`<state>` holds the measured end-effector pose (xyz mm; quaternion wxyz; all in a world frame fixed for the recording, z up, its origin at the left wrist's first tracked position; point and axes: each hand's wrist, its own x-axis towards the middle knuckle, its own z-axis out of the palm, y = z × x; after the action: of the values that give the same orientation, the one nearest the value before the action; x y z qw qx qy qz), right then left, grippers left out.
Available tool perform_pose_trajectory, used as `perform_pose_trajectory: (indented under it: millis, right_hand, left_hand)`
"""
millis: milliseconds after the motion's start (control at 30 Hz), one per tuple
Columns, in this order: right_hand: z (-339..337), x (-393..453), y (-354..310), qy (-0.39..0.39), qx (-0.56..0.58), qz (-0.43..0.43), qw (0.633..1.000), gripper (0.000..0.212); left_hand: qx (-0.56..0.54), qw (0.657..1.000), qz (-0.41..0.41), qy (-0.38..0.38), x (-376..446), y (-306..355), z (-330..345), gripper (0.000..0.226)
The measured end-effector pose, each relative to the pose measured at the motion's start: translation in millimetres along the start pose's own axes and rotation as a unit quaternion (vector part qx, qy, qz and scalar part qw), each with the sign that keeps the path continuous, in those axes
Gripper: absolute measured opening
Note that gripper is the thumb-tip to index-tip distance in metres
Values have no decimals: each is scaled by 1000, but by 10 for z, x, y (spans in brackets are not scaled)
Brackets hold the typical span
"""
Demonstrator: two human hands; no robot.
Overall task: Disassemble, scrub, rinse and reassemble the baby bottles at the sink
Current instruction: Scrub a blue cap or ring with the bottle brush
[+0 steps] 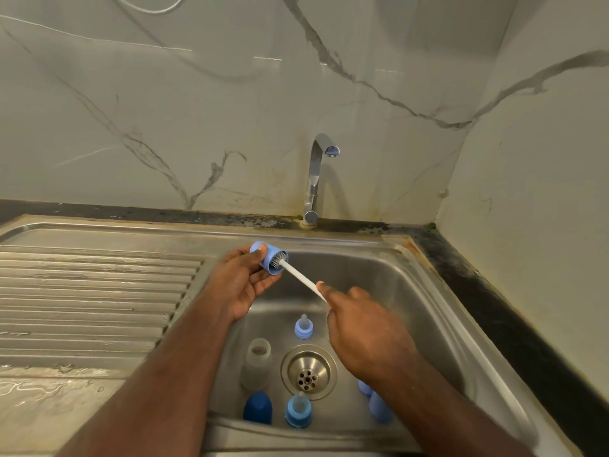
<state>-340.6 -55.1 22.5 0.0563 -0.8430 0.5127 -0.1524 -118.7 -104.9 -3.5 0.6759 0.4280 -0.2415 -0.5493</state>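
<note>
At frame centre, above the sink (428,291), our left hand (240,285) grips a blue cap (268,262); our right hand (365,328) pinches the brush (301,278), its handle slanting lower right, bristles inside the cap.

Light blue cap (267,260), white brush handle (301,281)

From where I stand, nothing here can be read: no words, brand marks, numbers or signs show on any surface or object in view.
</note>
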Motion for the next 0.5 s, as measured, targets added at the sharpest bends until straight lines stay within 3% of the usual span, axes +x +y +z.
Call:
perform_pose_trajectory:
  millis: [167, 333, 400, 500]
  right_hand:
    - [-5, 25, -45, -36, -34, -13, 999, 54]
    - [-76, -20, 66, -48, 216, 40, 974, 40]
    - [-36, -6, 83, -22, 192, 37, 980, 42]
    - [40, 35, 35, 3, 68, 4, 998, 48]
  left_hand:
    - [29, 1000, 11, -5, -1, -23, 1, 15]
    - [-6, 1000, 15, 13, -2, 3, -31, 10]
    - [-10, 1000, 11, 3, -4, 4, -30, 10]
    - [5, 1000, 10, -15, -14, -16, -11, 9]
